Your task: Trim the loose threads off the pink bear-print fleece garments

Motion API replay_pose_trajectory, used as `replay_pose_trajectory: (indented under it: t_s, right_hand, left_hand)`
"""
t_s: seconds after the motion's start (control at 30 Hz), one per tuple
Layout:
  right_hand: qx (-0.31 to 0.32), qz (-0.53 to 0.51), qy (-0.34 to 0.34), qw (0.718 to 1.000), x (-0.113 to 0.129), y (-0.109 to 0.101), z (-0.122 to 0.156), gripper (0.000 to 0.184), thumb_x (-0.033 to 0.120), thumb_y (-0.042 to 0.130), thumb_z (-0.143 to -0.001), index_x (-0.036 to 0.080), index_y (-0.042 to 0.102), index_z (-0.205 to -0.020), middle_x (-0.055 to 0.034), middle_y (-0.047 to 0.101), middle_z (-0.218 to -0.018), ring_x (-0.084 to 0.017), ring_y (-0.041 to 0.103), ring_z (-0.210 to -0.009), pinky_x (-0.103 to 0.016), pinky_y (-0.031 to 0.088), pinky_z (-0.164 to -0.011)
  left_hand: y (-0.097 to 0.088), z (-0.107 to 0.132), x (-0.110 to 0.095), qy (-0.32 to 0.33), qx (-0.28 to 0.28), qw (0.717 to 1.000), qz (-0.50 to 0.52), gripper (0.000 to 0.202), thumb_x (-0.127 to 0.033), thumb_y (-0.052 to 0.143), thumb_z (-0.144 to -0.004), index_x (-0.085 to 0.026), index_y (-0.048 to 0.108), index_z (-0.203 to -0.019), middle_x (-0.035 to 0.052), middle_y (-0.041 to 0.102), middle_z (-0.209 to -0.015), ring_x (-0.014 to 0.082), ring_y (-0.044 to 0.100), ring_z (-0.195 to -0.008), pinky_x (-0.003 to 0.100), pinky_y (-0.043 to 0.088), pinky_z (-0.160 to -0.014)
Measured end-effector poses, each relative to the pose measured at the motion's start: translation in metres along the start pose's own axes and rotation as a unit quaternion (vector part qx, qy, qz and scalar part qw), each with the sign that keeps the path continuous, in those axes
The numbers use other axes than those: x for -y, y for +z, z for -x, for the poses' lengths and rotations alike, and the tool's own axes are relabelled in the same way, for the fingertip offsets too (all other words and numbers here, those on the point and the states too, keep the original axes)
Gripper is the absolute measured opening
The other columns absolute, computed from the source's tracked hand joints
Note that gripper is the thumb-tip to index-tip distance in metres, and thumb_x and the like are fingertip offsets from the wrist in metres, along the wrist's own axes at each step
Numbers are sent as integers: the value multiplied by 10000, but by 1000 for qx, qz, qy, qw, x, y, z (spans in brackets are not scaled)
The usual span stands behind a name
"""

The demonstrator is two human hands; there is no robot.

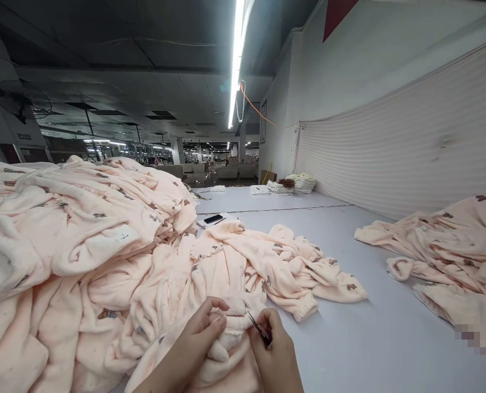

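A pink fleece garment (pixel 230 273) with small brown bear prints lies spread on the white table (pixel 369 338) in front of me. My left hand (pixel 197 333) pinches a fold of its edge at the bottom centre. My right hand (pixel 273 346) holds small thread snips (pixel 259 329), their tips touching the fabric just right of my left fingers.
A tall heap of the same pink garments (pixel 71 229) fills the left side. A smaller pile (pixel 447 251) lies at the right by the wall. A dark phone (pixel 213 219) rests on a paper behind the garment. Stacks of folded white cloth (pixel 292 185) sit far back.
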State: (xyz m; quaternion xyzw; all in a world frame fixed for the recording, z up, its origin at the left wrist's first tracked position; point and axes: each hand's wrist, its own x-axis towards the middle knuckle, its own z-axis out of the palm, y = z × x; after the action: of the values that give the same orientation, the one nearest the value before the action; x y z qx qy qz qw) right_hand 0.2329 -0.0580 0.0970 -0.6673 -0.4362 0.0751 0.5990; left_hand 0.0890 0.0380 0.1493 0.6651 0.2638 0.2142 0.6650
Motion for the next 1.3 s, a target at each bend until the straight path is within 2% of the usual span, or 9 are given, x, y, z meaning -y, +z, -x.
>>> replay_pose_trajectory:
  t_s: [0.13,0.3,0.47,0.6,0.77,0.9,1.0,1.13,1.3]
  right_hand:
    - [105,-3,-36,994,-5,-11,4,213,432,584,-810,227,581,-754,28,559,-673,-144,533,-613,-212,398,-554]
    - [27,49,-95,994,-3,-16,20,285,479,508,-876,278,662,-1005,-16,657,-827,-168,625,-714,-214,453,-615]
    - [8,76,-87,993,0,-13,17,333,455,450,-919,259,677,-774,-13,651,-699,-160,619,-629,-213,442,-569]
    - [8,86,-106,991,-2,-17,17,285,489,500,-883,274,681,-927,-22,670,-778,-177,635,-661,-230,457,-579]
    - [24,122,-86,989,3,-22,19,310,443,427,-936,265,666,-850,-21,663,-755,-171,630,-672,-233,448,-582]
    - [-5,212,-170,962,13,-19,23,267,449,473,-909,262,644,-993,-33,679,-812,-198,632,-660,-276,429,-586]
    - [-26,290,-203,935,17,-16,25,259,379,435,-932,251,659,-924,-36,677,-758,-207,621,-610,-300,395,-572]
    - [-32,254,-164,953,11,-12,26,311,417,383,-950,260,646,-898,-32,674,-768,-186,630,-612,-272,407,-540]
    - [-33,244,-178,953,12,-8,27,278,418,441,-919,255,665,-946,-37,681,-782,-202,616,-624,-289,407,-579]
  left_hand:
    - [3,-2,-5,-30,-44,997,49,327,-496,568,-801,-220,486,-956,-102,516,-539,36,390,-374,145,185,-418]
    - [6,5,-8,-38,-33,994,93,295,-467,571,-824,-226,502,-978,-101,496,-526,51,426,-418,135,244,-430]
    - [0,5,-5,-30,46,987,150,223,-363,533,-881,-226,484,-1050,-25,635,-699,100,572,-584,175,372,-536]
    - [-7,5,-3,-48,108,972,201,253,-306,528,-896,-222,459,-1125,22,673,-797,115,616,-605,192,374,-534]
    - [-8,6,-9,-40,166,958,231,308,-160,567,-869,-178,460,-1157,69,696,-904,122,644,-727,206,415,-631]
    - [-6,8,-12,-55,168,954,241,362,-133,598,-842,-171,466,-1178,87,698,-974,132,655,-757,222,427,-664]
    - [-4,10,-11,-56,147,962,224,407,-158,607,-847,-164,448,-1222,91,710,-960,144,661,-789,229,435,-688]
    - [-5,11,-8,-48,134,967,209,437,-175,603,-853,-151,428,-1253,103,714,-959,159,662,-830,251,444,-729]
    - [-2,12,-6,-50,131,970,197,457,-204,599,-845,-177,436,-1271,79,697,-970,153,647,-839,252,446,-743]
